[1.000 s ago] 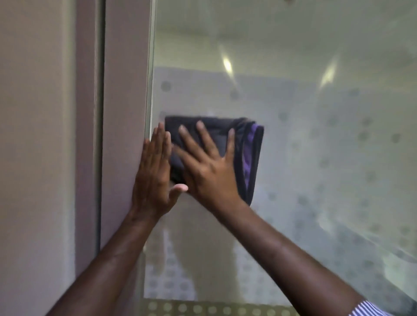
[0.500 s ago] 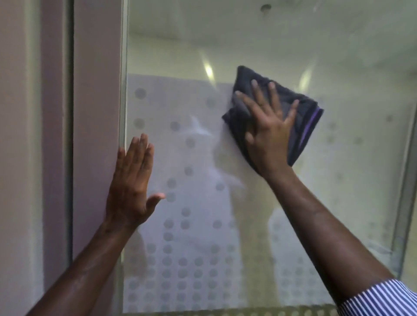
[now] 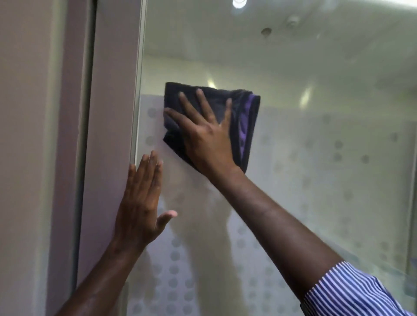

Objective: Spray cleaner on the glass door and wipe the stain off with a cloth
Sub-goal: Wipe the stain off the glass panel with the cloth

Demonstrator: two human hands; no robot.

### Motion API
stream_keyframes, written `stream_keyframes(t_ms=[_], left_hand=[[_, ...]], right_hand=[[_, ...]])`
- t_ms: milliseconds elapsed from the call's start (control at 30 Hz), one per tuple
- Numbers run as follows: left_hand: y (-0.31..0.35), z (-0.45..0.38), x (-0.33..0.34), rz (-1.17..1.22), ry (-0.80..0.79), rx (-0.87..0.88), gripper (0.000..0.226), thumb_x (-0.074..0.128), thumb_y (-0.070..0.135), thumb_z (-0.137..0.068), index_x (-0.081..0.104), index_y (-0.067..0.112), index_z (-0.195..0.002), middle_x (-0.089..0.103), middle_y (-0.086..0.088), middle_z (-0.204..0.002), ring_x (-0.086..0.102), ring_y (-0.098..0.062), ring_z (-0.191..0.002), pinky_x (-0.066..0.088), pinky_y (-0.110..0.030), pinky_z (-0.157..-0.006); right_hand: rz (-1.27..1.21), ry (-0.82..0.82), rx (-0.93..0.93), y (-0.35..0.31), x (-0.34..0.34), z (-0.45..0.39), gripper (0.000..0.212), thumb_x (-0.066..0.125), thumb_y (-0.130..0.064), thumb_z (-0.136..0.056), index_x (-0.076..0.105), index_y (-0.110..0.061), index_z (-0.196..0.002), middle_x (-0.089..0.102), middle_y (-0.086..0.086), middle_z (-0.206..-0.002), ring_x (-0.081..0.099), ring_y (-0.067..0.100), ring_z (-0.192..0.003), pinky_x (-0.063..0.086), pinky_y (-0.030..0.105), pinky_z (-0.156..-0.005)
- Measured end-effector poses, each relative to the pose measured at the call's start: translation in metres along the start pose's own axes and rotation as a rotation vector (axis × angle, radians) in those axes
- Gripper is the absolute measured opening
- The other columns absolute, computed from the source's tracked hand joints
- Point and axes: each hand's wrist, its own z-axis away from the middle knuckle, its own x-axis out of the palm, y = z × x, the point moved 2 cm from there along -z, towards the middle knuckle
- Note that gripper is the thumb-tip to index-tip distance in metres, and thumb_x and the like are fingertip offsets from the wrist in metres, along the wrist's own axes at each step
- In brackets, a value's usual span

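Cloth [image 3: 246, 121] moved back left | right hand [image 3: 207, 139] flat on it

pinkish door frame [image 3: 110, 112] at left, ceiling light [image 3: 238, 3] reflected — top edge

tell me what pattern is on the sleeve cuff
Blue and white stripes on the sleeve cuff, head view.

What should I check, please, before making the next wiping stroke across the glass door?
1. Cloth folded into a pad: ok.
2. Right hand spread flat over the cloth, pressing it to the glass door: ok.
3. Left hand open against the door edge, below the cloth and apart from it: ok.
4. Stain gone: cannot tell; reflections and frosted dots hide it.
5. Glass wet with cleaner: cannot tell.
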Motion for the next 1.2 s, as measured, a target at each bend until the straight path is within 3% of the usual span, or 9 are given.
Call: stream_keyframes(t_ms=[100,267,533,700,767,867,967,1067,1200], left_hand=[[-0.001,0.001,0.000,0.008,0.010,0.008,0.104,0.007,0.076,-0.096,0.022,-0.006,-0.158,0.016,-0.024,-0.170,0.012,-0.037,-0.160,0.012,-0.055,-0.130],[-0.004,0.001,0.003,0.002,0.024,0.021,0.102,0.006,0.074,-0.097,0.021,-0.005,-0.159,0.016,-0.024,-0.170,0.013,-0.037,-0.160,0.010,-0.052,-0.130],[-0.006,0.002,0.007,0.003,0.053,0.029,0.100,0.007,0.073,-0.098,0.019,-0.004,-0.160,0.013,-0.023,-0.171,0.013,-0.039,-0.159,0.012,-0.056,-0.129],[-0.006,0.001,0.009,-0.024,0.034,0.026,0.102,0.007,0.075,-0.096,0.017,-0.003,-0.161,0.012,-0.022,-0.171,0.011,-0.037,-0.160,0.015,-0.062,-0.127],[-0.006,0.001,0.010,-0.029,0.028,0.030,0.102,0.007,0.075,-0.096,0.017,-0.003,-0.160,0.012,-0.023,-0.171,0.011,-0.037,-0.160,0.014,-0.062,-0.127],[-0.005,0.002,0.009,-0.028,0.030,0.031,0.103,0.006,0.076,-0.096,0.018,-0.004,-0.160,0.011,-0.023,-0.171,0.010,-0.037,-0.160,0.012,-0.061,-0.128],[-0.004,0.002,0.008,0.014,0.046,0.032,0.103,0.005,0.076,-0.095,0.017,-0.003,-0.161,0.011,-0.023,-0.171,0.009,-0.037,-0.160,0.013,-0.062,-0.127],[-0.005,0.003,0.006,0.076,0.065,0.029,0.103,0.005,0.075,-0.095,0.019,-0.003,-0.160,0.012,-0.023,-0.170,0.010,-0.037,-0.160,0.012,-0.061,-0.128],[-0.004,0.006,0.003,0.154,0.090,0.042,0.102,0.008,0.073,-0.097,0.021,-0.006,-0.159,0.015,-0.027,-0.169,0.011,-0.039,-0.160,0.012,-0.059,-0.128]], right_hand=[[0.008,0.030,0.057,0.030,-0.011,-0.044,0.046,0.041,-0.032,-0.104,0.053,-0.041,-0.147,0.035,-0.008,-0.167,0.019,0.025,-0.160,0.002,0.078,-0.118],[-0.098,0.199,0.506,0.143,-0.057,-0.058,0.050,0.053,-0.027,-0.096,0.057,-0.046,-0.142,0.036,-0.014,-0.166,0.022,0.019,-0.159,-0.001,0.073,-0.120],[-0.051,0.392,1.042,0.277,-0.099,0.083,0.051,0.040,-0.032,-0.096,0.055,-0.039,-0.143,0.043,-0.003,-0.162,0.038,0.023,-0.150,0.016,0.067,-0.122],[-0.083,0.443,1.292,0.272,-0.087,0.176,0.058,0.036,-0.034,-0.099,0.042,-0.026,-0.156,0.038,0.010,-0.164,0.040,0.029,-0.150,0.012,0.064,-0.124],[-0.088,0.459,1.270,0.234,-0.074,0.199,0.063,0.036,-0.029,-0.095,0.041,-0.027,-0.157,0.034,0.009,-0.167,0.033,0.029,-0.154,0.007,0.067,-0.124],[-0.103,0.444,1.129,0.160,-0.047,0.216,0.066,0.041,-0.015,-0.093,0.039,-0.047,-0.151,0.030,-0.003,-0.170,0.020,0.025,-0.160,0.000,0.071,-0.122],[-0.113,0.337,0.962,0.091,-0.020,0.204,0.070,0.042,-0.025,-0.086,0.043,-0.046,-0.153,0.025,-0.011,-0.171,0.012,0.020,-0.161,-0.001,0.072,-0.122],[-0.076,0.229,0.633,0.018,0.006,0.185,0.075,0.053,-0.022,-0.080,0.048,-0.039,-0.152,0.032,-0.004,-0.169,0.017,0.027,-0.160,0.001,0.075,-0.120],[-0.101,0.107,0.246,-0.060,0.038,0.202,0.052,0.052,-0.034,-0.104,0.044,-0.038,-0.155,0.032,-0.002,-0.169,0.018,0.030,-0.160,-0.001,0.077,-0.118]])
